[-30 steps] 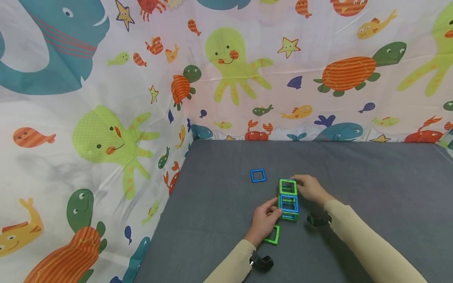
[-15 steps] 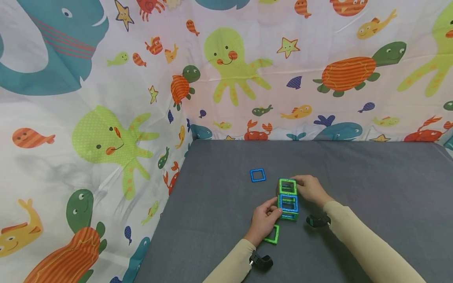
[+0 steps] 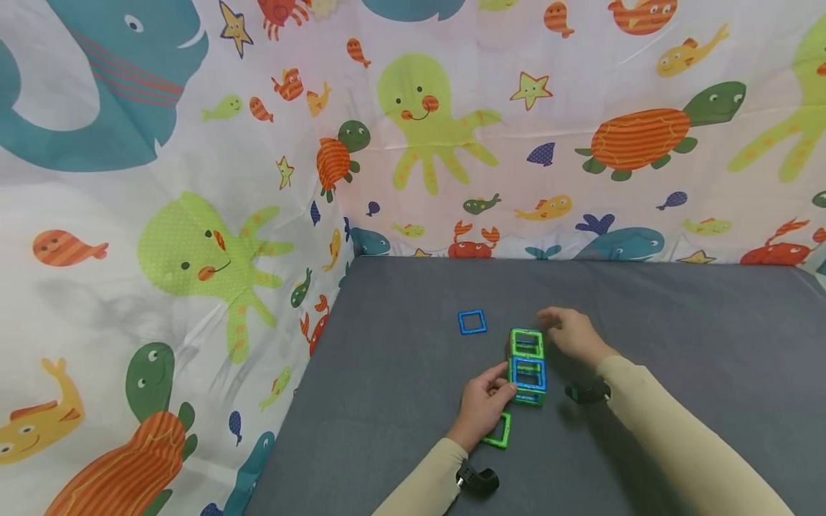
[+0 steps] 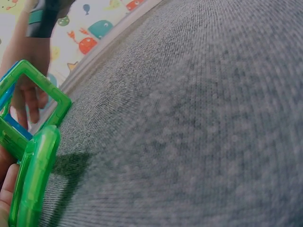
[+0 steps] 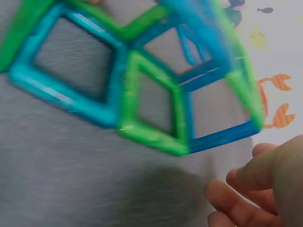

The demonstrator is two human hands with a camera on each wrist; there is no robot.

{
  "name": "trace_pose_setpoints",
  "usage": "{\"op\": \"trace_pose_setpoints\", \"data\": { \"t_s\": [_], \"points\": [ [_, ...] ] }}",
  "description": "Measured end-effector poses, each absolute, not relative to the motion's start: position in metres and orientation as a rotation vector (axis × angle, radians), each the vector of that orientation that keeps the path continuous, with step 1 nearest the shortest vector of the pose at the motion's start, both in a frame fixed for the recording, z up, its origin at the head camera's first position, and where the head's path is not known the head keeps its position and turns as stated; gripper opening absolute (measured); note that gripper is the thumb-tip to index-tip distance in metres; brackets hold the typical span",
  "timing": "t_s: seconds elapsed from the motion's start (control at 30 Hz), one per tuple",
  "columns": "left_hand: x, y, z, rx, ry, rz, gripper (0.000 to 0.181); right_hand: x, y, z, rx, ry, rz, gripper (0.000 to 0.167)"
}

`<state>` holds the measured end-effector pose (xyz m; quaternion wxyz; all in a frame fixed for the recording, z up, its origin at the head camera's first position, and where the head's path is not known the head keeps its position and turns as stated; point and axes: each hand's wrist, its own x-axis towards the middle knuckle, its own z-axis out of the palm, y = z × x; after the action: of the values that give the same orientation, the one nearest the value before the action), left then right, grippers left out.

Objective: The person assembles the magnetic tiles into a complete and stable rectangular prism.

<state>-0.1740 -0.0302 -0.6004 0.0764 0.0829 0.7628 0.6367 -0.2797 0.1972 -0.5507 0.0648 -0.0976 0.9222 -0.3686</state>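
While the left hand (image 3: pixel 482 403) holds the left side of the magnetic-tile block (image 3: pixel 528 359) on the worktop (image 3: pixel 400 373), the right hand (image 3: pixel 573 335), fingers loosely bent, is empty just beside it. Probably light and rigid, it may part at the seams; grip opposite edges low.

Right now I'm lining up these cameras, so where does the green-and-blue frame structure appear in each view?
Head: the frame structure is right of centre, in the lower half.
Left wrist: the frame structure is at the left edge, partly cut off.
Right wrist: the frame structure spans the upper part, blurred, partly cut off.
Shared landmark: the right hand, visible in all three.
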Motion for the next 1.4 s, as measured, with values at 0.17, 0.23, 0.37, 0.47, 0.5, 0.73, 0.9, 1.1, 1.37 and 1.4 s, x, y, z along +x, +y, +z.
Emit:
{"op": "trace_pose_setpoints", "data": {
  "t_s": [0.17,0.23,0.37,0.47,0.5,0.73,0.9,1.1,1.37,1.4],
  "points": [
    [-0.173,-0.033,-0.601,0.257,2.276,1.920,0.049,-0.289,0.188,-0.527,-0.295,2.824,-1.095,0.039],
    [-0.173,-0.033,-0.601,0.260,2.276,1.923,0.049,-0.294,0.181,-0.519,-0.316,2.834,-1.098,0.039],
    [-0.174,-0.034,-0.600,0.275,2.293,1.925,0.049,-0.303,0.163,-0.507,-0.358,2.831,-1.108,0.040],
    [-0.175,-0.034,-0.600,0.292,2.299,1.928,0.049,-0.308,0.147,-0.503,-0.369,2.821,-1.093,0.041],
    [-0.175,-0.034,-0.600,0.299,2.297,1.931,0.049,-0.309,0.141,-0.502,-0.374,2.816,-1.088,0.041],
    [-0.176,-0.035,-0.604,0.322,2.306,1.918,0.049,-0.314,0.103,-0.497,-0.432,2.794,-1.043,0.042],
    [-0.176,-0.034,-0.604,0.347,2.360,1.864,0.050,-0.315,0.082,-0.496,-0.461,2.776,-0.993,0.045],
    [-0.175,-0.033,-0.605,0.420,2.423,1.796,0.032,-0.316,0.062,-0.505,-0.452,2.746,-0.917,0.049],
    [-0.174,-0.034,-0.603,0.393,2.453,1.780,0.023,-0.313,0.044,-0.522,-0.444,2.734,-0.720,0.059],
    [-0.173,-0.034,-0.603,0.387,2.460,1.778,0.022,-0.312,0.042,-0.523,-0.434,2.729,-0.699,0.060]
  ]
}}
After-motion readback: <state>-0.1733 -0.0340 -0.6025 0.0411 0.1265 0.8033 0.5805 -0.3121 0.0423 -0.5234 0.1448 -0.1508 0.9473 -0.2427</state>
